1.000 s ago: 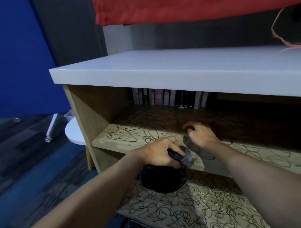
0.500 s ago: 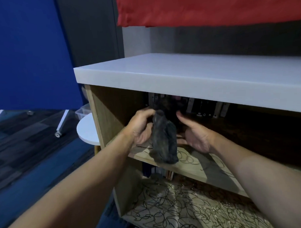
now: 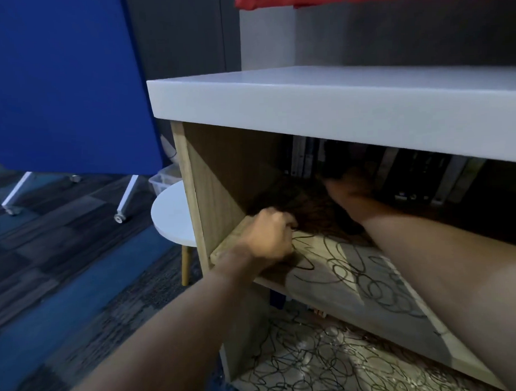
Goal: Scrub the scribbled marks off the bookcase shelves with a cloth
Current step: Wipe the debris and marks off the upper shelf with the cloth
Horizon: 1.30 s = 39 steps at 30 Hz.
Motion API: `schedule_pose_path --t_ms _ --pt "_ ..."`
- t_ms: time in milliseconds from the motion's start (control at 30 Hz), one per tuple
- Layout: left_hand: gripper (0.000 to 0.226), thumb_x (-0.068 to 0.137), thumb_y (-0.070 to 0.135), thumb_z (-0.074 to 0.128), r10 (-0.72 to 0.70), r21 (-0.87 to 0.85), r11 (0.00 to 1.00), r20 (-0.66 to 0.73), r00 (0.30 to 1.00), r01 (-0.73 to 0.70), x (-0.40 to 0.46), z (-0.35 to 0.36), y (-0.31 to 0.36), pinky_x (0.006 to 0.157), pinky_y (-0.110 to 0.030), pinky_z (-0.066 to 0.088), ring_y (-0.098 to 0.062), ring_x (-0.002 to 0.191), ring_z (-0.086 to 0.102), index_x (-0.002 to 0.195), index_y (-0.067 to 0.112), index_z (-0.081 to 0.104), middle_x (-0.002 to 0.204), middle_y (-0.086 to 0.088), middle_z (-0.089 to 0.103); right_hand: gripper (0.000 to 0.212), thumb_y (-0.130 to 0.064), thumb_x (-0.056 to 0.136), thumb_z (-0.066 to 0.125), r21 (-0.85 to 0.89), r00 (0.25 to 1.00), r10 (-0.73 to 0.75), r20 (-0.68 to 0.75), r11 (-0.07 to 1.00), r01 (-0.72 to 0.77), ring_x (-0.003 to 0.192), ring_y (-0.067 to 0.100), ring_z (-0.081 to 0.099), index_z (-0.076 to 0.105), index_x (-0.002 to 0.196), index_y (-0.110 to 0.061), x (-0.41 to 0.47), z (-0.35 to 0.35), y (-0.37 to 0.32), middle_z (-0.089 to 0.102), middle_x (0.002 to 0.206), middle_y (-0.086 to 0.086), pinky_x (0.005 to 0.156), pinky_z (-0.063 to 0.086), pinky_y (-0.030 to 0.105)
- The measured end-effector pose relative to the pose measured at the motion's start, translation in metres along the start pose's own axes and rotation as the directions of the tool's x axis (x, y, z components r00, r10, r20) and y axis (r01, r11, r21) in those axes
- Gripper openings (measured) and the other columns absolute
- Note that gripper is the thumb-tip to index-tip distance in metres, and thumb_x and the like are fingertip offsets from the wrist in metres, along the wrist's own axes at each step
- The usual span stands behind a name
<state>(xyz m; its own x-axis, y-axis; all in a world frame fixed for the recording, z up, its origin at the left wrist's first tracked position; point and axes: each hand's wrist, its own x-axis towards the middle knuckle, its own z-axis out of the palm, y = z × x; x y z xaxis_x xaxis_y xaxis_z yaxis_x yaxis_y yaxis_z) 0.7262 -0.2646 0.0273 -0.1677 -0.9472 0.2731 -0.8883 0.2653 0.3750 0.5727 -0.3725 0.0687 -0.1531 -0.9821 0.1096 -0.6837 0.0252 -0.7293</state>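
Now we have both arms stretched into the upper compartment of the bookcase (image 3: 189, 180). Our left hand (image 3: 267, 239) sits at the front left corner of the upper shelf (image 3: 335, 268), knuckles up, fingers curled under against the wood; we see nothing gripped in it. Our right hand (image 3: 350, 189) reaches far deeper, into the shadow just in front of the row of books (image 3: 419, 172) that stands upright along the back of the compartment. Its forearm crosses the shelf diagonally from the lower right. A dark shape lies at and under that hand, which may be the cloth (image 3: 347, 221), but the gloom and blur keep us from telling the cloth from shadow, or whether the fingers grip it.

Black scribbled marks (image 3: 361, 270) loop over the lit front part of the upper shelf, between our two arms. The lower shelf (image 3: 315, 366) is covered with denser scribbles. A thick white top (image 3: 335, 105) caps the bookcase. To its left stands a small round white table (image 3: 172, 213), and behind that a blue partition on castors (image 3: 65, 85).
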Motion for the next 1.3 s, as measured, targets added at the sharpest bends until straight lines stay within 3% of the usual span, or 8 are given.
schedule_pose_path --t_ms 333,467,667,900,1033,1100,1200,1300 --pt "0.018 0.080 0.007 0.046 -0.146 -0.221 0.971 -0.252 0.957 0.090 -0.018 0.011 -0.003 0.063 -0.020 0.036 -0.014 0.079 0.049 0.087 0.010 0.062 0.089 0.001 0.054 0.058 -0.050 0.093 0.049 -0.156 0.859 -0.290 0.423 0.910 0.384 0.129 0.030 0.044 0.044 0.141 -0.018 -0.023 0.071 -0.025 0.045 0.144 0.012 0.103 0.039 0.038" --pt "0.021 0.073 0.009 0.042 -0.167 -0.313 0.948 -0.309 0.936 0.066 -0.020 0.003 -0.003 0.049 -0.014 0.033 -0.010 0.060 0.050 0.071 0.006 0.062 0.073 -0.002 0.060 0.041 -0.033 0.096 0.052 -0.096 0.781 -0.399 0.481 0.861 0.500 0.125 0.027 0.047 0.054 0.132 -0.011 -0.039 0.051 -0.022 0.052 0.137 0.011 0.092 0.038 0.027" --pt "0.021 0.081 0.004 0.047 -0.222 -0.226 0.965 -0.436 0.872 0.133 -0.013 -0.048 -0.004 0.058 -0.036 0.047 -0.032 0.066 0.061 0.069 0.001 0.065 0.072 -0.015 0.066 0.038 -0.035 0.093 0.058 0.146 0.643 -0.467 0.607 0.861 0.487 0.116 0.019 0.054 0.056 0.129 -0.021 -0.075 0.034 -0.010 0.058 0.130 0.002 0.096 0.041 0.029" --pt "0.037 0.078 -0.003 0.049 -0.215 -0.095 0.975 -0.206 0.955 0.199 0.008 -0.079 0.006 0.094 -0.029 0.048 -0.033 0.108 0.059 0.106 0.007 0.071 0.112 -0.017 0.067 0.041 -0.040 0.093 0.055 0.282 0.412 -0.666 0.622 0.681 0.676 0.114 0.001 0.055 0.068 0.111 -0.006 -0.138 0.009 0.027 0.063 0.124 -0.005 0.101 0.043 0.027" --pt "0.029 0.084 0.004 0.051 -0.281 -0.065 0.959 -0.064 0.958 0.277 0.007 -0.075 0.002 0.094 -0.032 0.050 -0.029 0.106 0.060 0.107 0.007 0.069 0.112 -0.015 0.066 0.042 -0.036 0.099 0.047 0.185 0.497 -0.646 0.580 0.698 0.691 0.132 -0.011 0.009 0.049 0.138 -0.022 -0.148 -0.006 0.030 0.023 0.138 -0.025 0.115 0.010 0.017" --pt "0.029 0.084 0.008 0.051 -0.325 -0.030 0.945 0.024 0.945 0.326 0.006 -0.072 -0.003 0.095 -0.035 0.050 -0.027 0.106 0.060 0.107 0.008 0.069 0.111 -0.012 0.066 0.043 -0.039 0.099 0.043 0.190 0.417 -0.648 0.638 0.657 0.730 0.139 -0.007 0.002 0.049 0.139 -0.023 -0.157 -0.005 0.031 0.020 0.140 -0.029 0.118 0.000 0.025" --pt "0.027 0.087 0.006 0.048 -0.340 -0.027 0.938 0.116 0.933 0.345 0.004 -0.069 -0.007 0.099 -0.036 0.047 -0.024 0.106 0.060 0.104 0.009 0.069 0.110 -0.009 0.067 0.036 -0.038 0.097 0.049 0.307 0.276 -0.664 0.695 0.621 0.721 0.142 -0.001 0.018 0.059 0.129 -0.025 -0.171 -0.003 0.038 0.041 0.145 -0.016 0.120 0.003 0.033" --pt "0.026 0.090 0.002 0.049 -0.319 -0.101 0.938 0.126 0.939 0.332 -0.001 -0.066 0.000 0.102 -0.032 0.043 -0.019 0.106 0.059 0.100 0.011 0.070 0.109 -0.006 0.067 0.028 -0.045 0.089 0.056 0.386 0.397 -0.653 0.645 0.727 0.568 0.112 0.015 0.060 0.071 0.101 -0.025 -0.170 -0.021 0.044 0.069 0.112 -0.002 0.100 0.043 0.043"
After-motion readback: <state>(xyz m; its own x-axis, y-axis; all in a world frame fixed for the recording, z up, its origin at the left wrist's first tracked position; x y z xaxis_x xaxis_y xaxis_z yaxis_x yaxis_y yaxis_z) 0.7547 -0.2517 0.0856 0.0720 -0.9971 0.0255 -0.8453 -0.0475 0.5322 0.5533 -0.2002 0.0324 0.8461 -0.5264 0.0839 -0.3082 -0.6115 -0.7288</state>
